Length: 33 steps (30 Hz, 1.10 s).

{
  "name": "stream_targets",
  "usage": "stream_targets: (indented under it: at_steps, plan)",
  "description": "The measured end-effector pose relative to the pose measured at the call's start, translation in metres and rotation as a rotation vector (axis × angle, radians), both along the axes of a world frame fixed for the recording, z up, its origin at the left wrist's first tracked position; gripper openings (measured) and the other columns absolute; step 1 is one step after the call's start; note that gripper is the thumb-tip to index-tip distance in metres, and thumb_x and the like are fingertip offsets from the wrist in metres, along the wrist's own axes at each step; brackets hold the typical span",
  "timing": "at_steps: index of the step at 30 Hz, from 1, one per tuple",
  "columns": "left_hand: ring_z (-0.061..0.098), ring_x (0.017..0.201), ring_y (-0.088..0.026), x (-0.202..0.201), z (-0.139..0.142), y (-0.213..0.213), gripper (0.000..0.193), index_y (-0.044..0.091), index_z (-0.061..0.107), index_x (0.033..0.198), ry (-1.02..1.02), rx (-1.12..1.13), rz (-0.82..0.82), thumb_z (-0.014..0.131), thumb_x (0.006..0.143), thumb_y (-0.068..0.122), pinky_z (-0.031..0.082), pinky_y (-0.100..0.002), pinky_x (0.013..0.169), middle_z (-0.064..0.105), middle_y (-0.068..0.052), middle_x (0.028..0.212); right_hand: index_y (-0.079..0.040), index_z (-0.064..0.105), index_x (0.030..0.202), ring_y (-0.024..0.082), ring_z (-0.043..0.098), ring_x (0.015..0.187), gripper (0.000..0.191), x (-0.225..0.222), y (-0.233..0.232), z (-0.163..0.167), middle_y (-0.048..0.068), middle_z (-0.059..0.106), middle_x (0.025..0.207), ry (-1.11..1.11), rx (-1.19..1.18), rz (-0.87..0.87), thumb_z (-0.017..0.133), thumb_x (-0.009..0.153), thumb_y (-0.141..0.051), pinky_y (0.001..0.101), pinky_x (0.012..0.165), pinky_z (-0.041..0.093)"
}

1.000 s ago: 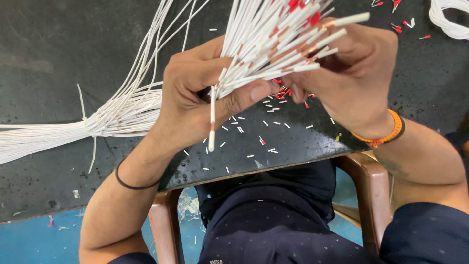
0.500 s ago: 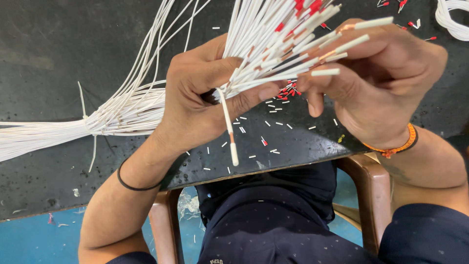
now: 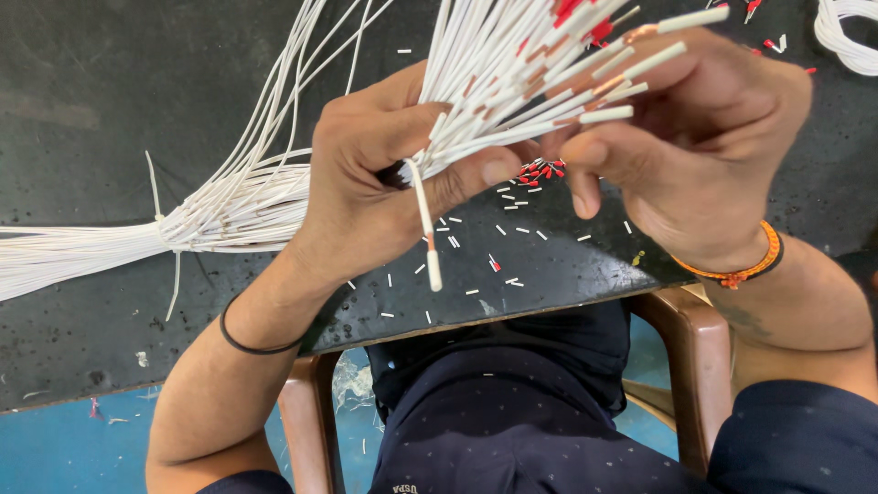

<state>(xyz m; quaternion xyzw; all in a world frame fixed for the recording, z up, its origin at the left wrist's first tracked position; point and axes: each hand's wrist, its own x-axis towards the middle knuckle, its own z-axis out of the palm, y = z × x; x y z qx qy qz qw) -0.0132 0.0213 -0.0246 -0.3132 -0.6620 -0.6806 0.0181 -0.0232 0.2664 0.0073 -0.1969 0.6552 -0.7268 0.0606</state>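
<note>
Nearest, at six o'clock, the person's dark lap [image 3: 512,412] sits between the brown arms of a chair [image 3: 695,357], just under the black table [image 3: 110,101] edge.

Next out, white offcuts [image 3: 512,230] lie scattered over the table around the middle, with a small heap of red ferrules [image 3: 540,170] just above them, under the hands.

At centre the left hand [image 3: 384,183] is clamped around a bundle of white wires [image 3: 494,82], thumb pressed across them. One wire [image 3: 425,229] hangs out of that grip toward six o'clock, showing a bare copper gap near its tip with a loosened sleeve of insulation below it. At three o'clock the right hand [image 3: 695,146] curls its fingers about the fanned wire ends, several of which show copper and loosened white sleeves; whether it pinches one end in particular I cannot tell.

Farther out, at nine o'clock, the wires run back to a tied point [image 3: 169,229] and spread off the left edge. At one o'clock more red ferrules [image 3: 773,44] lie on the table, and a white coil [image 3: 851,37] sits in the far corner.

By my judgement the step in hand is sorting stripped ends and pulling off their cut sleeves. The next move seems to call for picking out a single end with the right fingertips while the left keeps the bundle tight, so the others do not slip.
</note>
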Motion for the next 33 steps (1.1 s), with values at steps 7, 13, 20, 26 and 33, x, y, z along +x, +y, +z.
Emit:
stream_targets:
  at_steps: [7,13,20,26,33]
  plan:
    - [0.073,0.1,-0.012,0.0014,-0.0021,-0.0008,0.017,0.005,0.074,0.12,-0.028,-0.065,0.011,0.08,0.105,0.012,0.057,-0.024,0.085,0.073,-0.007,0.118,0.01,0.063,0.102,0.016,0.073,0.076,0.01,-0.0016,-0.0007,-0.0026,0.019,0.07,0.105,0.081,0.021,0.011,0.071,0.098,0.006,0.0248,0.055,0.056]
    - [0.072,0.107,-0.012,0.0016,-0.0059,0.0,0.017,0.007,0.071,0.124,0.009,0.006,0.03,0.078,0.109,0.012,0.059,-0.024,0.09,0.071,-0.007,0.123,0.01,0.065,0.103,0.013,0.068,0.066,0.013,-0.0046,-0.001,-0.0027,0.019,0.07,0.101,0.112,0.046,-0.003,0.075,0.098,0.004,0.023,0.053,0.052]
    - [0.069,0.092,-0.01,0.0011,-0.0076,0.0001,0.02,0.005,0.071,0.124,-0.004,-0.015,0.094,0.078,0.107,0.014,0.057,-0.024,0.08,0.072,-0.005,0.111,0.01,0.066,0.101,0.013,0.066,0.063,0.012,-0.0037,-0.0025,0.0013,0.019,0.069,0.1,0.135,0.112,-0.012,0.076,0.098,0.005,0.0206,0.05,0.052]
    - [0.066,0.084,-0.008,0.0041,-0.0028,-0.001,0.012,0.003,0.075,0.112,-0.105,0.009,0.141,0.074,0.105,0.014,0.052,-0.023,0.071,0.073,-0.005,0.105,0.008,0.062,0.105,0.014,0.067,0.064,0.01,-0.0039,-0.0028,0.0002,0.019,0.068,0.101,0.091,0.039,0.02,0.071,0.099,0.009,0.0208,0.051,0.054]
    - [0.069,0.087,-0.009,0.0033,0.0004,-0.0013,0.014,0.002,0.077,0.109,-0.098,-0.045,0.145,0.082,0.103,0.014,0.054,-0.022,0.074,0.074,-0.006,0.105,0.007,0.061,0.105,0.014,0.066,0.061,0.01,-0.0042,-0.0011,-0.0015,0.02,0.068,0.102,0.144,-0.005,0.001,0.07,0.103,0.002,0.0235,0.054,0.052]
